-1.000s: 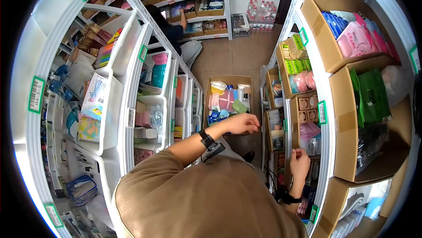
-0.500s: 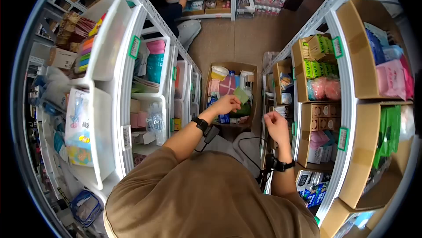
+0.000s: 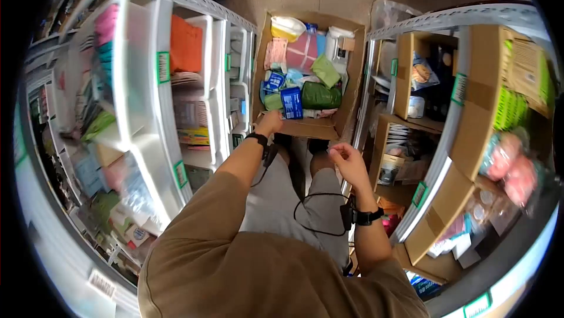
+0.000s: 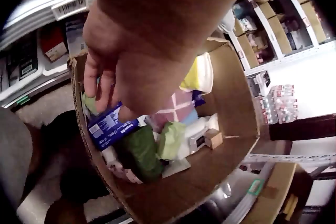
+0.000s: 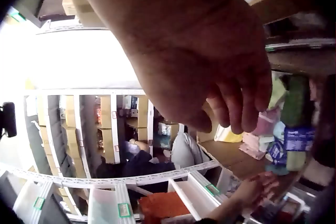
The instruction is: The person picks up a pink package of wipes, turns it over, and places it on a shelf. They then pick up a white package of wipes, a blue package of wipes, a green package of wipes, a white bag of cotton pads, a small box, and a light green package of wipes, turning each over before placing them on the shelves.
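A cardboard box [image 3: 312, 128] full of packaged goods sits on the floor ahead of my legs. My left hand [image 3: 270, 123] is at its near left edge, fingers loosely extended and holding nothing. In the left wrist view those fingers hang close over a blue packet [image 4: 113, 127]. Beside that packet lie a dark green bag [image 3: 321, 96], a light green packet [image 3: 325, 71] and a mauve package [image 3: 302, 52] with a white cross band. My right hand [image 3: 348, 160] hovers near the box's near right corner, its fingers loosely bent around nothing.
White shelving with plastic bins [image 3: 191, 53] lines the left side. On the right, shelves carry cardboard cartons [image 3: 435, 42] of goods. A black cable [image 3: 296, 215] loops across my lap. Another person's grey-clad leg [image 5: 186, 153] shows in the right wrist view.
The head view has tilted down, bringing the box closer. My left hand has shifted to the box's near left edge, and my right hand has come away from the right shelf.
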A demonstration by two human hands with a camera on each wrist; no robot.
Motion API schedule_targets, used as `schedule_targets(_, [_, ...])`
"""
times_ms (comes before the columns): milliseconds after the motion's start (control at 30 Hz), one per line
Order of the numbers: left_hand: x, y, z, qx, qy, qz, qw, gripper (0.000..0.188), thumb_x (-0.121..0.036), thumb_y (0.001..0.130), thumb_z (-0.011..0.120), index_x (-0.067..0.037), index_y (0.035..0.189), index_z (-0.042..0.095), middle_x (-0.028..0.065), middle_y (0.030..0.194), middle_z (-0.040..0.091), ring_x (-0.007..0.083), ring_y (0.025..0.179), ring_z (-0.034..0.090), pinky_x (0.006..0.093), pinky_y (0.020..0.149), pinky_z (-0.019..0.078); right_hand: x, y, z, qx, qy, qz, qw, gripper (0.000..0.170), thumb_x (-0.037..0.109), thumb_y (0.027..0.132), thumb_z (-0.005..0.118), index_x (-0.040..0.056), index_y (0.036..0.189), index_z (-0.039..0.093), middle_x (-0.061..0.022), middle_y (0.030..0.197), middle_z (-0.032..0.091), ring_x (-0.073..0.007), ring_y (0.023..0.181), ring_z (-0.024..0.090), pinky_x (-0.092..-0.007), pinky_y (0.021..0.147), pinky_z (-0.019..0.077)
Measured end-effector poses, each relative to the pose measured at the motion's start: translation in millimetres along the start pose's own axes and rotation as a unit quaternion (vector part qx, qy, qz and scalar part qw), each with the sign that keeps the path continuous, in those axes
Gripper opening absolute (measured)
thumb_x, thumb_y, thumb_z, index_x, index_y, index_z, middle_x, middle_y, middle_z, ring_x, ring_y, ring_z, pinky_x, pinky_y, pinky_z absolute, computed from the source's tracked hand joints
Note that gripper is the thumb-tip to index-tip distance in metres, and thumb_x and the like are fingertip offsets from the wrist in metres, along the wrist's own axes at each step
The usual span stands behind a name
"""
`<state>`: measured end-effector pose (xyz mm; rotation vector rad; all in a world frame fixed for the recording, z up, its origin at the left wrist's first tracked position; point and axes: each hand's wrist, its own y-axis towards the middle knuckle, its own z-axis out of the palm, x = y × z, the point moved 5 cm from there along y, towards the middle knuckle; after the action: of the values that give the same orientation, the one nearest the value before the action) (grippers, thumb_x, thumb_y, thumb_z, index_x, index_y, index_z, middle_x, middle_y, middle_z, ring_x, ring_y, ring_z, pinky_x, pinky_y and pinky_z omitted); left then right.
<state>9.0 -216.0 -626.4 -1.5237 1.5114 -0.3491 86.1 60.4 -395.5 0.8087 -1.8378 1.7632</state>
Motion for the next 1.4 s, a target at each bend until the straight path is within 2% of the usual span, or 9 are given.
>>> schedule_targets(67, [-24, 19, 2, 0.073, 0.044, 0.007, 0.996, 0.045, -0.014, 0.079, 0.065, 0.001, 0.12, 0.054, 0.025, 0.105, 0.064, 0.0409, 0.104, 0.061, 0.0472, 0.089, 0.0484, -28, 15, -5, -0.008, 0.025, 0.026, 0.999, 0.019, 0.018, 0.092, 0.063, 0.0011, 0.1, 0.063, -0.0001, 0.081, 0.062, -0.0091, 0.074, 0.056, -0.0243, 0.068, 0.0461])
schedule_targets(133, [-17, 57, 21, 0.004, 0.005, -0.06, 0.998, 0.059, -0.01, 0.079, 0.064, 0.0, 0.133, 0.043, 0.026, 0.126, 0.054, 0.0417, 0.116, 0.052, 0.0479, 0.096, 0.0459, -49, 29, -10, -0.021, 0.05, 0.05, 0.997, 0.018, 0.017, 0.092, 0.063, 0.0012, 0.102, 0.063, 0.0006, 0.081, 0.062, -0.0085, 0.074, 0.056, -0.0236, 0.069, 0.0458])
schedule_targets(333, [-18, 153, 55, -0.017, 0.171, 0.011, 0.985, 0.063, -0.008, 0.08, 0.066, -0.009, 0.138, 0.04, 0.0171, 0.139, 0.045, 0.0365, 0.125, 0.047, 0.047, 0.095, 0.047, -78, 54, -11, -0.044, 0.054, 0.087, 0.994, 0.02, 0.016, 0.093, 0.064, 0.0009, 0.105, 0.061, 0.0001, 0.085, 0.062, -0.0077, 0.076, 0.056, -0.0223, 0.071, 0.0454])
schedule_targets(467, [-11, 171, 67, 0.071, 0.209, 0.018, 0.975, 0.078, -0.015, 0.069, 0.079, -0.012, 0.138, 0.041, 0.0135, 0.129, 0.053, 0.0326, 0.124, 0.049, 0.0513, 0.098, 0.0435, -89, 61, -8, -0.03, 0.044, 0.096, 0.994, 0.022, 0.017, 0.092, 0.065, 0.0018, 0.108, 0.06, -0.0003, 0.089, 0.062, -0.0079, 0.082, 0.056, -0.0231, 0.073, 0.0459])
schedule_targets(767, [-38, 135, 35, 0.068, 0.324, -0.009, 0.944, 0.071, -0.039, 0.055, 0.088, -0.009, 0.114, 0.061, 0.0105, 0.118, 0.061, 0.0271, 0.114, 0.057, 0.0439, 0.095, 0.045, -47, 41, -8, -0.021, 0.048, 0.07, 0.996, 0.021, 0.015, 0.092, 0.065, 0.002, 0.108, 0.06, -0.001, 0.09, 0.063, -0.0088, 0.082, 0.057, -0.0238, 0.074, 0.0465])
schedule_targets(867, [-32, 106, 30, -0.055, 0.252, 0.06, 0.964, 0.067, -0.03, 0.062, 0.086, -0.006, 0.118, 0.057, 0.0168, 0.12, 0.059, 0.0317, 0.114, 0.056, 0.0442, 0.096, 0.0466, -29, 20, -13, -0.031, 0.037, 0.049, 0.998, 0.022, 0.015, 0.092, 0.065, 0.0023, 0.109, 0.06, -0.0016, 0.091, 0.064, -0.0094, 0.083, 0.058, -0.0243, 0.075, 0.047])
schedule_targets(1000, [-2, 95, 64, 0.133, 0.172, 0.001, 0.976, 0.083, -0.025, 0.066, 0.084, -0.005, 0.133, 0.041, 0.0202, 0.132, 0.049, 0.0376, 0.114, 0.056, 0.0471, 0.094, 0.0483, -31, 0, -18, -0.034, 0.04, 0.043, 0.998, 0.022, 0.015, 0.092, 0.065, 0.003, 0.109, 0.06, -0.0022, 0.092, 0.064, -0.0101, 0.084, 0.059, -0.025, 0.078, 0.0475])
schedule_targets(1200, [-8, 93, 81, 0.134, 0.177, -0.007, 0.975, 0.085, -0.034, 0.069, 0.085, -0.013, 0.136, 0.037, 0.0183, 0.146, 0.037, 0.0432, 0.119, 0.053, 0.0486, 0.094, 0.0487, -70, 1, -3, -0.034, 0.068, 0.063, 0.995, 0.021, 0.012, 0.092, 0.064, 0.0018, 0.109, 0.06, -0.0023, 0.091, 0.064, -0.0095, 0.084, 0.059, -0.0246, 0.077, 0.0479])
schedule_targets(1400, [-21, 108, 78, -0.008, 0.209, 0.145, 0.967, 0.048, -0.035, 0.086, 0.066, -0.01, 0.123, 0.05, 0.0191, 0.113, 0.058, 0.0422, 0.097, 0.06, 0.0505, 0.077, 0.0522, -61, -2, 18, 0.008, 0.035, 0.053, 0.998, 0.024, 0.017, 0.093, 0.064, 0.0025, 0.111, 0.059, -0.0035, 0.093, 0.064, -0.0107, 0.083, 0.059, -0.0262, 0.076, 0.0491])
